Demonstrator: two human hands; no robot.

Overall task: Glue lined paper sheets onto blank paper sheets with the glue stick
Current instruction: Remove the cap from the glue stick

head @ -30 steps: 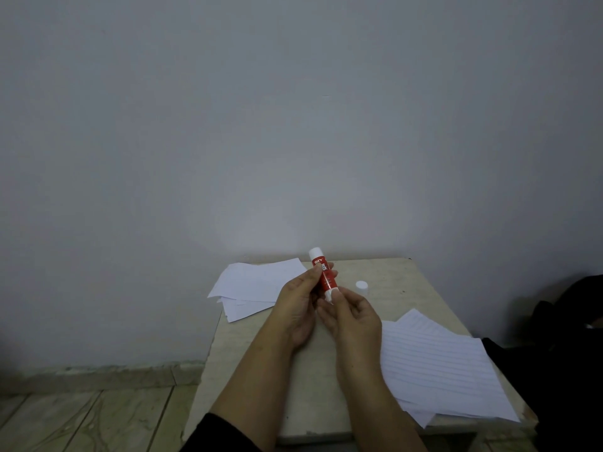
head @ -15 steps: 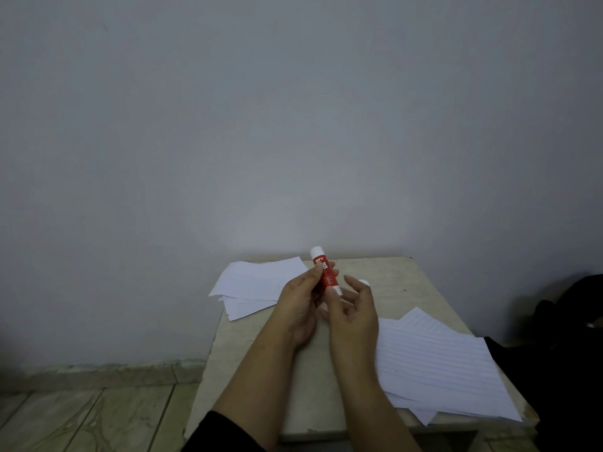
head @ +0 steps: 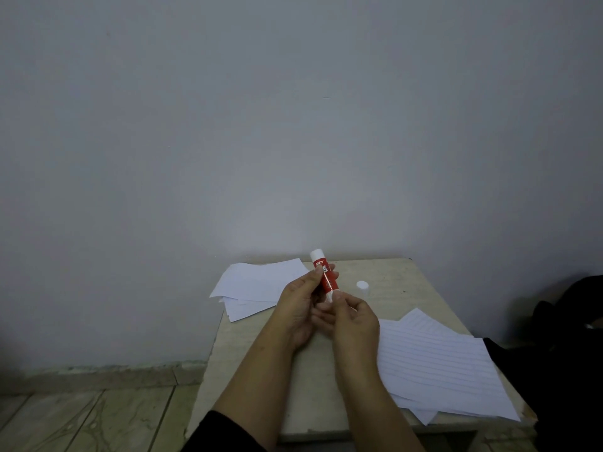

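Currently glue stick [head: 324, 278] is held upright above the worktop's [head: 414, 288] far middle: left hand [head: 301, 308] grips the red barrel, right hand [head: 354, 318] pinches the white base knob. Light, rigid, smooth plastic; best held mid-barrel, likely twisting at the base. Its cap [head: 362, 286] stands just right of it. Blank sheets [head: 257, 283] sit at the far-left corner, lined sheets [head: 437, 363] along the right edge, thin and floppy. Beyond: plain grey wall [head: 293, 125], tiled floor [head: 98, 415].
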